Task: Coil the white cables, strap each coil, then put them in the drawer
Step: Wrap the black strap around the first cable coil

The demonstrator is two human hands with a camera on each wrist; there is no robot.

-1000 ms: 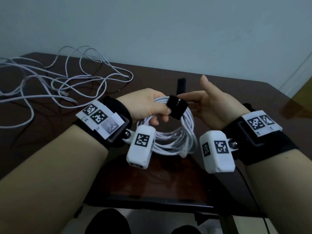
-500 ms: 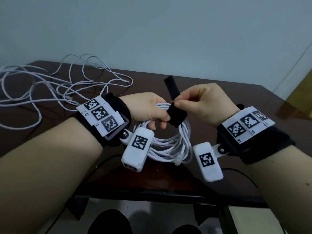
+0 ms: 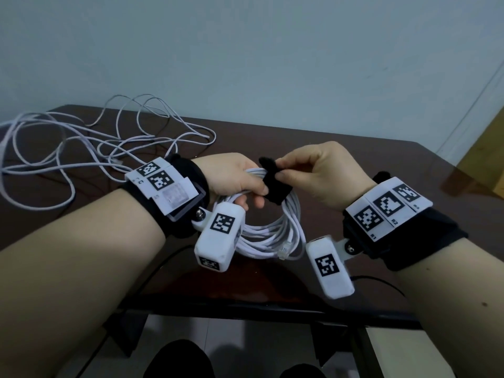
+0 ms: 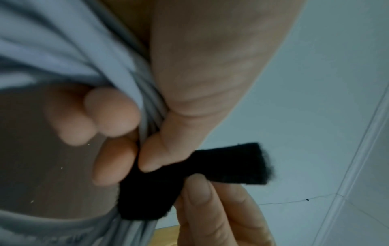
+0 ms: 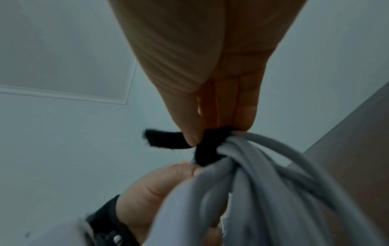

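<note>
A coil of white cable (image 3: 275,230) hangs above the dark table, its clear plug (image 3: 285,249) at the bottom. My left hand (image 3: 234,181) grips the top of the coil (image 4: 69,55), thumb pressed on a black strap (image 3: 275,190) wrapped round the bundle. My right hand (image 3: 319,173) pinches the strap's free end (image 3: 268,163) between thumb and forefinger. The left wrist view shows the strap (image 4: 189,179) looped under the cables with its tail sticking out. From the right wrist, the strap (image 5: 206,148) sits tight against the cable bundle (image 5: 252,183).
A loose tangle of white cable (image 3: 90,148) lies spread over the far left of the brown table (image 3: 354,148). The table's front edge (image 3: 245,306) runs below my hands, with floor beneath. A pale wall stands behind.
My right hand closed on the strap's free end and folded it from upright down leftward over the coil. The left hand kept hold of the coil throughout.
</note>
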